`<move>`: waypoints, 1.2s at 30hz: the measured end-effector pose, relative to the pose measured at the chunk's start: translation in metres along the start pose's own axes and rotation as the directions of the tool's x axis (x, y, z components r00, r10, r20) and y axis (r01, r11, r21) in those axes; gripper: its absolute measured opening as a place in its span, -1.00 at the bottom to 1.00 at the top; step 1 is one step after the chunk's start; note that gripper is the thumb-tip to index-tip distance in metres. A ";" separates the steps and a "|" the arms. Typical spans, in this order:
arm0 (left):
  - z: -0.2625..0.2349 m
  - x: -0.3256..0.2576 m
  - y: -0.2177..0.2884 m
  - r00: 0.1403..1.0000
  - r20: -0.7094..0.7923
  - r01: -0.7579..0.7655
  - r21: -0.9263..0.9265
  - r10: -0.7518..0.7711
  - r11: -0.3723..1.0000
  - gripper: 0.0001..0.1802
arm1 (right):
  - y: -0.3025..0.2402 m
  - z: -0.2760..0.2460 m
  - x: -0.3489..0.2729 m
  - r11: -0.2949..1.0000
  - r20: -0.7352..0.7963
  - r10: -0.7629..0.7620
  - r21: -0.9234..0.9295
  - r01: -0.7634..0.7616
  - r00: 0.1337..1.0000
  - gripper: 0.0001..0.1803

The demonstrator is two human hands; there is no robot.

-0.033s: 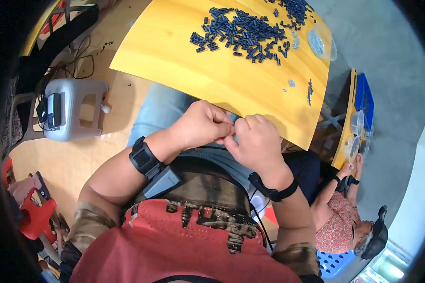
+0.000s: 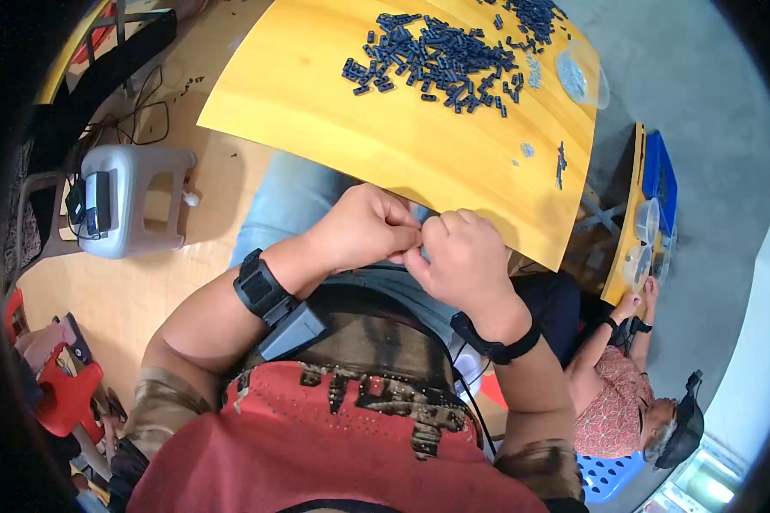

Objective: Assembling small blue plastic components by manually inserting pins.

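My left hand (image 2: 361, 229) and my right hand (image 2: 469, 258) meet just off the near edge of the yellow table (image 2: 316, 115), above my lap. Both are closed in a pinch, fingertips together. Whatever lies between them is hidden or too small to make out. Farther back on the tabletop spreads a loose pile of small black plastic pieces (image 2: 441, 56). Right of it lie a little cluster of tiny silvery parts (image 2: 528, 150) and a thin dark strip of joined pieces (image 2: 561, 165).
A clear round dish of small silvery parts (image 2: 571, 75) sits at the table's right edge. To the left stands a grey stool (image 2: 137, 192) with a black device and cables. At the right, another person (image 2: 612, 398) handles clear tubs (image 2: 638, 265) beside a blue tray (image 2: 659, 175).
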State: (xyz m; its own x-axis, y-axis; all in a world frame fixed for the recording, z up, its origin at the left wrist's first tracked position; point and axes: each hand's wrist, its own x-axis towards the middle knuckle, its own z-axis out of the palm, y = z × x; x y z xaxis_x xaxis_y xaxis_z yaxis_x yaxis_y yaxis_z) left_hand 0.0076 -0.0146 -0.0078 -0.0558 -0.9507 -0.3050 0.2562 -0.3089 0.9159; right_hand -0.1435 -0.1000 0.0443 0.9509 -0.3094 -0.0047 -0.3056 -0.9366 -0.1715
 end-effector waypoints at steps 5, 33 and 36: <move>0.006 0.000 -0.004 0.999 0.003 0.037 0.072 -0.037 0.997 -0.85 | 0.003 0.005 -0.006 0.998 0.032 -0.055 0.035 0.054 0.998 -0.67; 0.007 0.003 -0.003 0.971 -0.032 0.227 -0.179 -0.236 0.957 -0.85 | -0.006 0.013 -0.019 0.978 -0.226 0.147 0.180 -0.107 0.963 -0.73; 0.014 0.003 -0.002 0.962 -0.012 0.264 -0.208 -0.272 0.942 -0.82 | -0.004 0.016 -0.030 0.954 -0.265 0.197 0.273 -0.123 0.944 -0.76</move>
State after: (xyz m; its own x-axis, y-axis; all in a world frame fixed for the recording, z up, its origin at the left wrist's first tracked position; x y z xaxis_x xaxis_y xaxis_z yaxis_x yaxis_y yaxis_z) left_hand -0.0063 -0.0168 -0.0069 -0.1118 -0.8303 -0.5460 0.4277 -0.5361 0.7278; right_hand -0.1697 -0.0839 0.0294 0.8242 -0.5206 0.2231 -0.3949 -0.8106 -0.4324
